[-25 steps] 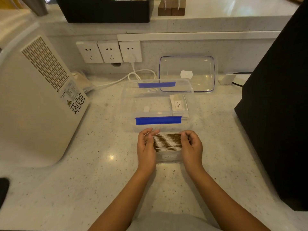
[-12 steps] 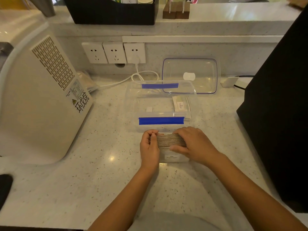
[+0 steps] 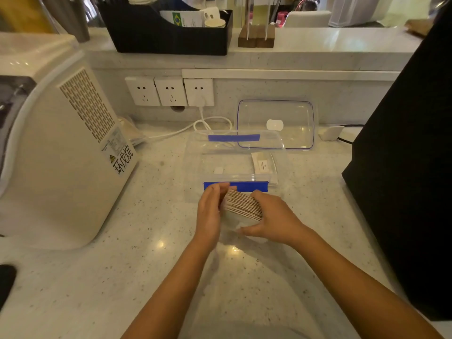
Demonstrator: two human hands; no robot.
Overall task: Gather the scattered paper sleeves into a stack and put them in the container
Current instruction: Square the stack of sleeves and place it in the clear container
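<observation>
- Near the surface's (image 3: 97, 277) middle, the right hand (image 3: 274, 218) is gripping the stack of paper sleeves (image 3: 242, 205).
- The left hand (image 3: 210, 211) is pressing flat, fingers open, against the stack's end.
- The stack is sitting just before the clear container (image 3: 234, 165).

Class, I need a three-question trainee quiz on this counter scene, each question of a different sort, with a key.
1. True or false: the stack already lies inside the container.
2. Which hand grips the stack from its own side, with fingers over the top and thumb beneath? A left hand B right hand C neither
3. Fill in: the lid leans against the ____.

Key: 1 false; 2 B; 3 wall
</observation>
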